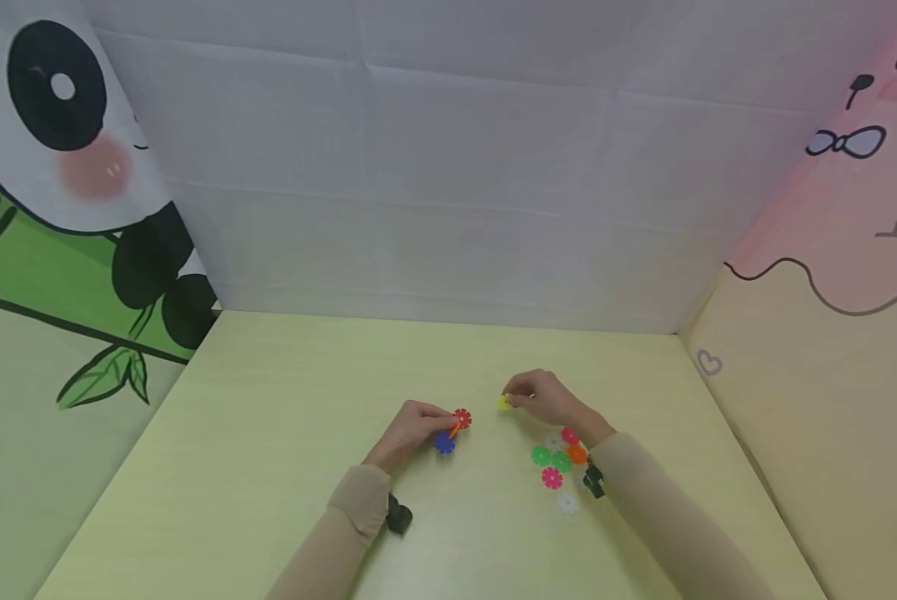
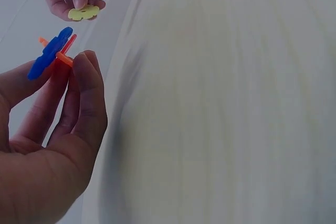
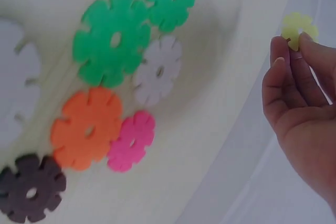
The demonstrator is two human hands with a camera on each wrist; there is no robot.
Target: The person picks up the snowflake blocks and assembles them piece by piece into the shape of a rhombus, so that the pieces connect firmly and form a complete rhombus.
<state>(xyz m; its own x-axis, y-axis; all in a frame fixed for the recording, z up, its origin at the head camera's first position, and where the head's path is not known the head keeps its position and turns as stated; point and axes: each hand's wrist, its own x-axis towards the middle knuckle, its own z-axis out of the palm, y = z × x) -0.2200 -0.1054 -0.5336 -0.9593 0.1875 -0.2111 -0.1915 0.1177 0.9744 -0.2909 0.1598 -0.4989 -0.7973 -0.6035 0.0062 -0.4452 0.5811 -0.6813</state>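
Note:
My left hand (image 1: 415,429) pinches a small cluster of joined plastic snowflake discs: a blue disc (image 1: 445,442), a red disc (image 1: 463,417) and an orange disc (image 2: 67,60) seen edge-on between them. In the left wrist view the blue disc (image 2: 51,53) tilts above the fingertips, with the orange one crossing it. My right hand (image 1: 544,397) holds a yellow snowflake disc (image 3: 300,29) by its edge between thumb and fingers. The yellow disc (image 1: 504,402) is apart from the cluster, a little to its right and farther back.
Loose snowflake discs lie on the pale table (image 1: 268,467) under and beside the right forearm: green (image 1: 542,456), orange (image 1: 577,454), pink (image 1: 552,477) and white (image 1: 567,502) among them. A dark disc (image 3: 32,188) shows in the right wrist view. A white wall (image 1: 448,200) stands behind.

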